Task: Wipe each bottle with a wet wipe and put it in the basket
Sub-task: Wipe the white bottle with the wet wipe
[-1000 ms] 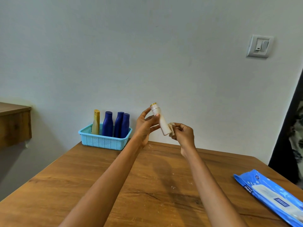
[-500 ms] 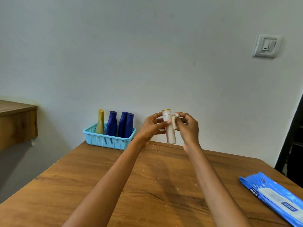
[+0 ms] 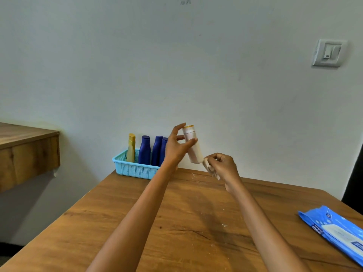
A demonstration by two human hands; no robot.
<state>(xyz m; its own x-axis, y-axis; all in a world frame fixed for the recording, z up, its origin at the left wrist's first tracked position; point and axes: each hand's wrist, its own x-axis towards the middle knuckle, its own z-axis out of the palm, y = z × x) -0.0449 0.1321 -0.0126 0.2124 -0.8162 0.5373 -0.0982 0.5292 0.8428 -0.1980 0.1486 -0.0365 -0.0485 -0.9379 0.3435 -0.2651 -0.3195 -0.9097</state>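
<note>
My left hand holds a white bottle with a yellow-rimmed cap, tilted slightly, in the air above the far part of the wooden table. My right hand pinches a crumpled wet wipe just below and to the right of the bottle's base. At the table's far left corner stands a light blue basket. In it stand a yellow bottle and three dark blue bottles, upright; my left hand partly hides the rightmost one.
A blue pack of wet wipes lies at the table's right edge. A wooden shelf juts from the wall on the left. A light switch is on the wall at the upper right.
My right hand with the wipe has slid down from the bottle's top to its base. The bottle has tilted a little in my left hand.
</note>
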